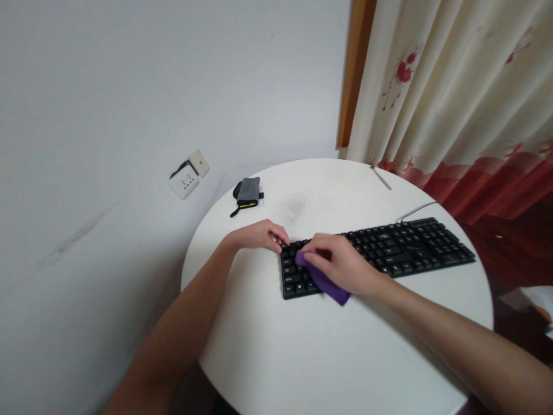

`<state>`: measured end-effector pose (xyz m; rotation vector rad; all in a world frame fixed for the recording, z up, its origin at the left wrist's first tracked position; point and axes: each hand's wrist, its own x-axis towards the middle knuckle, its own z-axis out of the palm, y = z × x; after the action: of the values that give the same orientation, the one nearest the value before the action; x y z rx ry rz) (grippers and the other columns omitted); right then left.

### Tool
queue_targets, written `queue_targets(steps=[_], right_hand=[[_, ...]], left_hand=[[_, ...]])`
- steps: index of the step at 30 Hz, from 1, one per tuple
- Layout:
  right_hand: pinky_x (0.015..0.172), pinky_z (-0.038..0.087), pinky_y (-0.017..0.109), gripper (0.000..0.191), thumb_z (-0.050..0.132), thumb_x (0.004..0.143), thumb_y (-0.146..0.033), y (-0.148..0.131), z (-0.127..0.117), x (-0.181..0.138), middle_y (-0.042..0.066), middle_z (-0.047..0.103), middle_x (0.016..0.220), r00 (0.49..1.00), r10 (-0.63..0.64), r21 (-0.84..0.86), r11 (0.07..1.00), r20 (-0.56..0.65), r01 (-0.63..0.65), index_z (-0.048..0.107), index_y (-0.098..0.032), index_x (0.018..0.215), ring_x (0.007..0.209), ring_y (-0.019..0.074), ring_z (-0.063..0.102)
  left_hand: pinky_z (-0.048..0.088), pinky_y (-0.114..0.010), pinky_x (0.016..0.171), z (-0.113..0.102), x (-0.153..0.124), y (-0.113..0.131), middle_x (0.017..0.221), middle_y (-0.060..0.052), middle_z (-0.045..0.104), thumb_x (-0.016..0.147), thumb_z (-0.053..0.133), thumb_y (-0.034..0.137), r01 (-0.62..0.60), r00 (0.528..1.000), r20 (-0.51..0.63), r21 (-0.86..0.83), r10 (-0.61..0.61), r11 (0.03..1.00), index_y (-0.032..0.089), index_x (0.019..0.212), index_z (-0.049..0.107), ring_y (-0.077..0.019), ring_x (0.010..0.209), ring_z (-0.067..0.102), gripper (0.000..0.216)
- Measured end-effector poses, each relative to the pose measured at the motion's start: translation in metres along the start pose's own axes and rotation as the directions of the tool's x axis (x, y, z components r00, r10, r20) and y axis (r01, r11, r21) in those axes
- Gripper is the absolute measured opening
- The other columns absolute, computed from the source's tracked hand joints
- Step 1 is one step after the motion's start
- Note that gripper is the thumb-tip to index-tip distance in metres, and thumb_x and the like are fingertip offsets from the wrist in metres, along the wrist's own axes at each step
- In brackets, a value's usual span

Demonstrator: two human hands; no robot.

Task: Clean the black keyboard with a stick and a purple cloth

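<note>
**On a round white table (345, 357), a purple cloth (324, 283) lies pressed to a black keyboard (410, 248)**

Against a plain pale wall (129, 86), the table stands in the corner of a room. Its top is smooth and matte, with a faint grey smudge (296, 206) near the far middle. A white socket plate (189, 174) is fixed low on the wall at a tilt, with a dark lead plugged into it. To the right hangs a cream curtain (453, 86), softly pleated, printed with red blossoms and deepening to red at the hem. A strip of orange-brown wooden frame (356, 69) runs down beside it.

The keyboard is long, flat and hard-edged, its rows of small square keys marked in white. It lies slantwise across the middle of the table, and a thin grey cable (415, 210) curls away from its back edge. The right hand (345, 265) is closed around the cloth, fingers and thumb bunching the soft fabric and holding it down on the keys at the keyboard's left end. A fold of it sticks out past the front edge onto the table. The left hand (259, 235) grips nothing. Its fingers are loosely curled, and their tips rest on the keyboard's far left corner.

Near the table's far rim, well apart from both hands, sits a small grey fabric pouch (248, 193) with black trim and a yellow stripe. A slim pale stick (381, 177) lies close to the curtain.
</note>
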<state>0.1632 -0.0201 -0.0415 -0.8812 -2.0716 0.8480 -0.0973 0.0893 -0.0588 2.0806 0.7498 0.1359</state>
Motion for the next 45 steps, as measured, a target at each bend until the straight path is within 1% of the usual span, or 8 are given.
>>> queue_targets(steps=[3, 6, 15, 22, 28, 34, 39, 45], right_hand=[[0.074, 0.045, 0.029, 0.017, 0.055, 0.091, -0.023, 0.02, -0.028, 0.01, 0.005, 0.069, 0.087, 0.944, 0.071, -0.209, 0.967, -0.323, -0.144, 0.071, -0.017, 0.089, 0.079, 0.0164, 0.061], [0.075, 0.044, 0.031, 0.018, 0.054, 0.09, -0.021, 0.04, -0.043, 0.013, 0.008, 0.068, 0.087, 0.91, 0.065, -0.416, 0.874, -0.41, -0.25, 0.071, -0.016, 0.089, 0.08, 0.0191, 0.06], [0.079, 0.046, 0.028, 0.022, 0.048, 0.094, -0.016, 0.026, 0.016, -0.002, 0.007, 0.065, 0.095, 0.998, 0.065, -0.434, 0.9, 0.019, -0.051, 0.07, -0.017, 0.097, 0.086, 0.017, 0.062], [0.082, 0.048, 0.024, 0.017, 0.054, 0.093, -0.018, -0.004, 0.037, -0.017, 0.006, 0.067, 0.101, 0.923, -0.187, 0.019, 0.981, 0.335, 0.191, 0.07, -0.017, 0.1, 0.092, 0.0138, 0.062], [0.081, 0.047, 0.028, 0.017, 0.054, 0.092, -0.018, 0.006, -0.008, 0.001, 0.004, 0.068, 0.091, 0.998, -0.055, -0.076, 0.996, 0.009, 0.056, 0.071, -0.019, 0.093, 0.086, 0.0144, 0.062], [0.075, 0.043, 0.031, 0.016, 0.055, 0.089, -0.02, 0.053, -0.056, 0.015, 0.007, 0.067, 0.088, 0.925, 0.043, -0.461, 0.858, -0.377, -0.228, 0.071, -0.017, 0.09, 0.08, 0.0187, 0.059], [0.075, 0.043, 0.03, 0.02, 0.051, 0.09, -0.017, 0.054, -0.026, 0.01, 0.008, 0.066, 0.088, 0.972, 0.159, -0.559, 0.797, -0.17, -0.228, 0.071, -0.017, 0.089, 0.081, 0.0192, 0.06], [0.073, 0.043, 0.025, 0.022, 0.046, 0.095, -0.016, 0.006, 0.034, -0.013, 0.006, 0.063, 0.094, 0.979, 0.017, -0.437, 0.896, 0.201, 0.075, 0.068, -0.017, 0.096, 0.081, 0.0148, 0.061]], left_hand=[[0.046, -0.023, 0.076, 0.001, 0.0, -0.001, 0.097, -0.006, 0.07, 0.073, 0.077, 0.029, -0.001, 1.0, 0.001, -0.01, 0.001, 1.0, 0.018, 0.098, 0.075, -0.0153, 0.084, 0.061, 0.027], [0.046, -0.023, 0.074, 0.001, 0.0, -0.003, 0.097, -0.006, 0.07, 0.073, 0.077, 0.028, 0.007, 1.0, -0.011, -0.007, -0.007, 1.0, 0.019, 0.097, 0.076, -0.015, 0.083, 0.062, 0.026], [0.046, -0.023, 0.076, 0.001, 0.0, 0.0, 0.096, -0.005, 0.069, 0.073, 0.076, 0.028, -0.002, 1.0, -0.006, 0.018, 0.002, 1.0, 0.019, 0.098, 0.075, -0.0149, 0.083, 0.061, 0.026], [0.046, -0.023, 0.075, 0.0, 0.0, 0.001, 0.096, -0.005, 0.07, 0.073, 0.077, 0.03, 0.003, 1.0, -0.011, 0.015, -0.002, 1.0, 0.019, 0.097, 0.076, -0.0152, 0.082, 0.061, 0.026], [0.045, -0.023, 0.075, 0.0, 0.0, 0.001, 0.097, -0.005, 0.07, 0.073, 0.077, 0.029, 0.002, 1.0, 0.001, 0.003, -0.002, 1.0, 0.018, 0.099, 0.075, -0.0153, 0.083, 0.061, 0.028], [0.045, -0.023, 0.074, 0.001, 0.0, -0.002, 0.097, -0.005, 0.07, 0.072, 0.077, 0.027, 0.019, 1.0, -0.013, 0.011, -0.019, 1.0, 0.019, 0.097, 0.076, -0.0149, 0.083, 0.062, 0.025], [0.045, -0.023, 0.074, 0.001, 0.0, -0.002, 0.097, -0.005, 0.07, 0.072, 0.077, 0.027, 0.018, 1.0, -0.012, 0.014, -0.018, 1.0, 0.019, 0.096, 0.076, -0.0144, 0.083, 0.062, 0.025], [0.045, -0.022, 0.074, 0.0, 0.0, 0.002, 0.096, -0.005, 0.07, 0.073, 0.077, 0.028, 0.006, 1.0, -0.012, 0.037, -0.006, 0.999, 0.019, 0.097, 0.075, -0.0138, 0.081, 0.061, 0.026]])
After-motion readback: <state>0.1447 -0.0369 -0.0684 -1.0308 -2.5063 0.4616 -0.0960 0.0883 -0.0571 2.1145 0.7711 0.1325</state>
